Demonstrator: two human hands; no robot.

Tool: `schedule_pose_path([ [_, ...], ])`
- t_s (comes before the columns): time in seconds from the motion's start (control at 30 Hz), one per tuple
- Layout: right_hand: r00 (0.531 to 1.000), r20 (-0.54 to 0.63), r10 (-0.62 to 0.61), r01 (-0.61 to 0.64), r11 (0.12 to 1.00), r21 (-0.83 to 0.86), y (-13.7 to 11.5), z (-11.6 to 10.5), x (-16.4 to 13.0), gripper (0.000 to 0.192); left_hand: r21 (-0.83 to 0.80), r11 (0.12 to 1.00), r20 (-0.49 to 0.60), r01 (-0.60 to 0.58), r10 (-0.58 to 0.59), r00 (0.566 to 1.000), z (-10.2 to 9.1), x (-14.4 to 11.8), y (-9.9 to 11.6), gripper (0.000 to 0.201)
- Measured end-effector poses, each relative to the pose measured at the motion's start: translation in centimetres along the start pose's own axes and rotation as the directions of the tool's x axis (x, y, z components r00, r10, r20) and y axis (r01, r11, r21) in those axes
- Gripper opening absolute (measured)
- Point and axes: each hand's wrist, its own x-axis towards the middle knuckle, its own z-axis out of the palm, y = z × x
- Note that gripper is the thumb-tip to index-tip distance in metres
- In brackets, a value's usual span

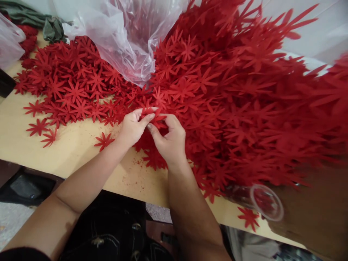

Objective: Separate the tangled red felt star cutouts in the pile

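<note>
My left hand (134,125) and my right hand (170,139) meet over the table, fingertips almost touching. Between them they pinch a red flower-shaped cutout (160,116) with narrow petals; my fingers cover part of it. Behind and to the right rises a big heap of the same red cutouts (206,101). Another pile of red cutouts (73,85) spreads to the left. A single red cutout (104,141) lies beside my left wrist.
A clear plastic bag (127,40) rests on the pile at the back. A clear plastic cup (266,203) lies on its side at the right, near a brown cardboard surface (320,214). Dark green cloth (51,27) is at the back left. The tan tabletop (81,141) carries red crumbs.
</note>
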Motion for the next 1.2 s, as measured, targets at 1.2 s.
schedule_pose_path([
  [1.2, 0.959, -0.257, 0.122, -0.156, 0.981, -0.117, 1.5, -3.6, 1.6, 0.028, 0.142, 0.990, -0.050, -0.024, 0.031, 0.998, 1.1, -1.0, 0.9, 0.025],
])
